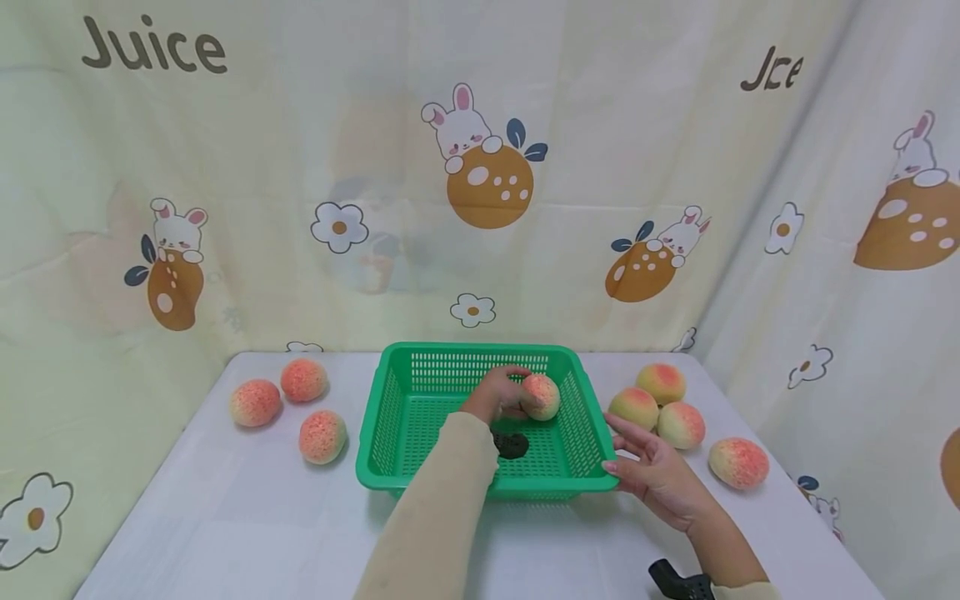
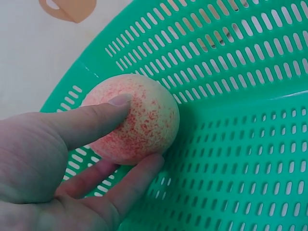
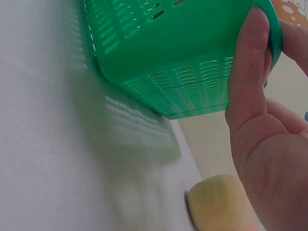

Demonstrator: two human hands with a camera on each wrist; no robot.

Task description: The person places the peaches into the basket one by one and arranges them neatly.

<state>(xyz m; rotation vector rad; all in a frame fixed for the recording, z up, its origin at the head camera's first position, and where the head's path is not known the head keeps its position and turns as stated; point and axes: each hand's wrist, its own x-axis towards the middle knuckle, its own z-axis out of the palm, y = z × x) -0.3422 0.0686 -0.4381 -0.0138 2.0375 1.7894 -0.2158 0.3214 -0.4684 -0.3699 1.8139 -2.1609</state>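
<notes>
Inside the green plastic basket, my left hand holds a pink-and-cream peach near the right wall. In the left wrist view the thumb lies across the top of the peach, and fingers curl beneath it. My right hand grips the basket's right rim near the front corner. Seen from the right wrist, the thumb presses the outer face of the basket while other fingers lie beyond the rim. A dark wrist device shows beside the left sleeve.
Left of the basket lie three peaches, one of them nearest it. Several more sit to its right, three clustered and one peach nearer the front. Behind the white table hangs a printed curtain.
</notes>
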